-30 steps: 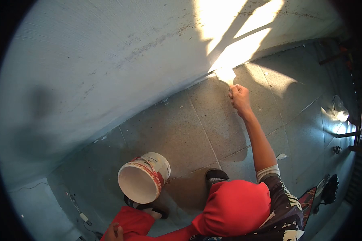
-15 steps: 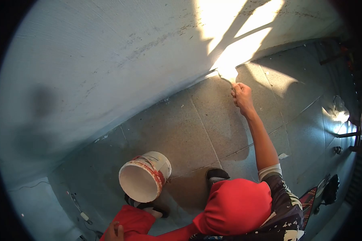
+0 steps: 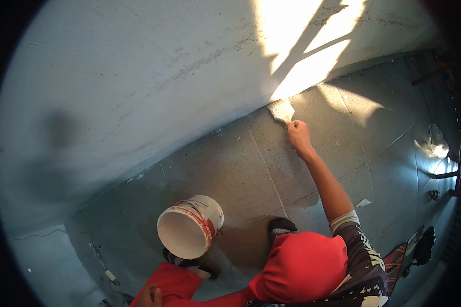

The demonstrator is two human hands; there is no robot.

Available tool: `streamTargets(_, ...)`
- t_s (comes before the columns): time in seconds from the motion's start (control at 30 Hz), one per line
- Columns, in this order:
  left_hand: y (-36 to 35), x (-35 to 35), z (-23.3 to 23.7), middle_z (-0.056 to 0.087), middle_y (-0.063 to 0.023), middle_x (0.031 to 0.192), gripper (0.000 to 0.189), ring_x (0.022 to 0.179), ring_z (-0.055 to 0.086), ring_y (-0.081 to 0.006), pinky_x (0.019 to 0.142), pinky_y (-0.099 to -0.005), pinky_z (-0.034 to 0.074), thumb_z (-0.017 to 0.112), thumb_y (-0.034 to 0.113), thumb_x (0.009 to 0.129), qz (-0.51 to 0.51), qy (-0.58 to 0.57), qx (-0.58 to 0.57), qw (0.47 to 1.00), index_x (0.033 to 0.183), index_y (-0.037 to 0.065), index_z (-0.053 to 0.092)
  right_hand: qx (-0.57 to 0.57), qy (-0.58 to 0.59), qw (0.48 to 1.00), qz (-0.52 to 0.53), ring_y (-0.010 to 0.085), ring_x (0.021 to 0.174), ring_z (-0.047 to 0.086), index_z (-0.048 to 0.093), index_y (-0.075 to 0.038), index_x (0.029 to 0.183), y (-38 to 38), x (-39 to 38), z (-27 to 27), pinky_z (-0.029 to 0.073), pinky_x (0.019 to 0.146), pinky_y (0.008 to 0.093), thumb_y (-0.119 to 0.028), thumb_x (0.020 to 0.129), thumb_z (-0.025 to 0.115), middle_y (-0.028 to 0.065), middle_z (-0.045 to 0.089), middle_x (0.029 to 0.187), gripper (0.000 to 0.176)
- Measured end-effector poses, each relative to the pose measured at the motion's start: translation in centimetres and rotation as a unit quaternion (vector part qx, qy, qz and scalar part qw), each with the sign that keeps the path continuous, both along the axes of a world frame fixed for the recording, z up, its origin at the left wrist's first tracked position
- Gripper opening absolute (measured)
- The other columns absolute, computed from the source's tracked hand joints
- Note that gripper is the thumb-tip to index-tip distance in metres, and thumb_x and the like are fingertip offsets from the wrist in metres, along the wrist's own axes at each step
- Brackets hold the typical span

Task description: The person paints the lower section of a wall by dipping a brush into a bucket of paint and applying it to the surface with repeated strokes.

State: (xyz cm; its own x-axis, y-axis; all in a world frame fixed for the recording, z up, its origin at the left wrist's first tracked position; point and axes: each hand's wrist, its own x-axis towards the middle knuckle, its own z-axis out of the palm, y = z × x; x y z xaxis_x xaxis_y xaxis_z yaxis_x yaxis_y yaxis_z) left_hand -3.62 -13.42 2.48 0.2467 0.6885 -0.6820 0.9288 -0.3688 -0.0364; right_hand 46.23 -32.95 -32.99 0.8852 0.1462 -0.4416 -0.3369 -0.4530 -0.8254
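My right hand (image 3: 298,135) is closed around the handle of a wide, flat paintbrush (image 3: 281,110) with pale bristles. The bristles meet the foot of the white wall (image 3: 153,97), where it joins the tiled floor. At the lower left edge, my left hand (image 3: 149,297) rests by my red-clothed knee (image 3: 175,282); its visible fingers are apart and nothing shows in them. A white paint bucket (image 3: 215,210) with red smears on its rim tilts toward me beside my foot. Its inside looks coated white.
Grey floor tiles (image 3: 230,169) run along the wall. A cable with a white plug block (image 3: 110,275) lies at the left. A clear plastic bag (image 3: 438,146), dark furniture legs (image 3: 445,175) and a patterned mat (image 3: 394,261) are at the right. Sunlight falls across the wall.
My right hand has drawn the paintbrush left and slightly down along the wall's base, out of the brightest light. The view has shifted a little; my left hand stays by the knee.
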Motion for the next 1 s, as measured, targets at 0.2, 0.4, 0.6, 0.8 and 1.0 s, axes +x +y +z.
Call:
streamTargets(0.2, 0.1, -0.1, -0.1, 0.059, -0.0238, 0.127, 0.05, 0.12, 0.053, -0.043, 0.101, -0.0437, 0.042, 0.045, 0.046, 0.101, 0.0, -0.003, -0.008, 1.0, 0.129, 0.006, 0.055, 0.248, 0.026, 0.968, -0.026, 0.0052, 0.05, 0.04, 0.056, -0.008, 0.08, -1.7, -1.2, 5.9, 0.031, 0.042, 0.024, -0.023, 0.1, 0.053, -0.0027, 0.049, 0.063, 0.025)
streamTargets(0.4, 0.1, 0.5, 0.1, 0.058, -0.0239, 0.13, 0.054, 0.122, 0.052, -0.0429, 0.103, -0.0437, 0.041, 0.043, 0.049, 0.101, -0.004, 0.015, -0.011, 1.0, 0.131, 0.006, 0.054, 0.121, -0.011, 0.993, -0.008, 0.0065, 0.054, 0.043, 0.058, -0.004, 0.08, -2.5, -1.0, 4.9, 0.036, 0.048, 0.0265, -0.023, 0.099, 0.053, -0.0005, 0.052, 0.064, 0.027)
streamTargets(0.6, 0.1, -0.1, -0.1, 0.058, -0.024, 0.13, 0.055, 0.123, 0.052, -0.0428, 0.103, -0.044, 0.041, 0.041, 0.05, 0.101, -0.004, 0.015, -0.011, 1.0, 0.133, 0.007, 0.054, 0.044, -0.035, 0.998, 0.005, 0.0066, 0.053, 0.043, 0.061, 0.0, 0.083, -1.9, 1.3, 5.2, 0.036, 0.048, 0.0258, -0.023, 0.098, 0.055, 0.0009, 0.053, 0.064, 0.028)
streamTargets(0.8, 0.4, -0.2, -0.5, 0.058, -0.023, 0.13, 0.053, 0.123, 0.052, -0.0424, 0.102, -0.0435, 0.041, 0.044, 0.049, 0.101, 0.0, 0.007, -0.016, 1.0, 0.131, 0.006, 0.055, 0.11, -0.074, 0.991, 0.011, 0.0032, 0.048, 0.037, 0.063, 0.001, 0.091, -2.3, 1.4, 18.0, 0.028, 0.04, 0.0206, -0.023, 0.1, 0.054, -0.0039, 0.049, 0.061, 0.028)
streamTargets(1.0, -0.1, 2.7, 0.0, 0.059, -0.0241, 0.129, 0.053, 0.122, 0.053, -0.0418, 0.102, -0.0439, 0.042, 0.045, 0.046, 0.101, 0.011, 0.001, -0.02, 1.0, 0.131, 0.004, 0.055, 0.242, -0.166, 0.956, 0.0, 0.0018, 0.047, 0.036, 0.062, -0.002, 0.09, -3.2, 0.3, 24.6, 0.026, 0.039, 0.0205, -0.024, 0.1, 0.054, -0.0067, 0.045, 0.058, 0.025)
